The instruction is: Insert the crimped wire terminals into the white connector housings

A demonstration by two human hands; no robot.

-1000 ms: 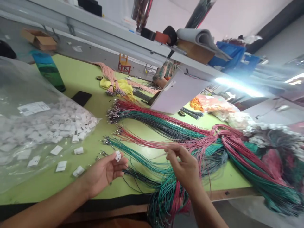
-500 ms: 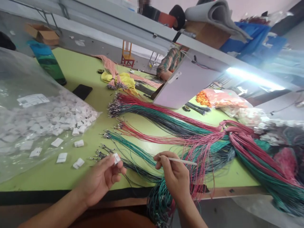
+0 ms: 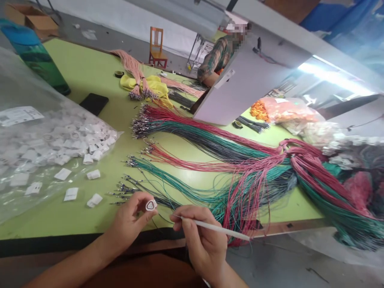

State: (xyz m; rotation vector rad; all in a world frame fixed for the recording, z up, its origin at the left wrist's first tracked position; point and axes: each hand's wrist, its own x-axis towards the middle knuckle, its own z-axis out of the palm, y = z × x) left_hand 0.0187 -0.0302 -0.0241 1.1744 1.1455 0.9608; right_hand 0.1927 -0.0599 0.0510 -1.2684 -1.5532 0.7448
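Between the thumb and fingers of my left hand (image 3: 127,220) is a small white plastic connector housing (image 3: 151,205), its end face with small openings turned towards me. My right hand (image 3: 205,242) pinches a slim white stick (image 3: 223,230); a thin tip or wire pokes out at its finger end, too fine to name. That tip points at the housing, with a gap between them. Just beyond my hands lie loose black wires (image 3: 162,207), green wires (image 3: 168,180) and red wires (image 3: 180,163), with metal terminals at their left ends.
Left, a clear bag (image 3: 57,136) spills white housings, several loose on the green table (image 3: 120,120). A thick wire bundle (image 3: 204,138) crosses the middle. Behind are a phone (image 3: 94,104), a bottle (image 3: 39,60), a yellow cloth (image 3: 160,90), an upright panel (image 3: 237,88) and another person's arm (image 3: 214,60).
My left hand has turned the housing so its end face shows. My right hand has come left and lower, bringing the stick nearer to it. The whole view has shifted slightly.
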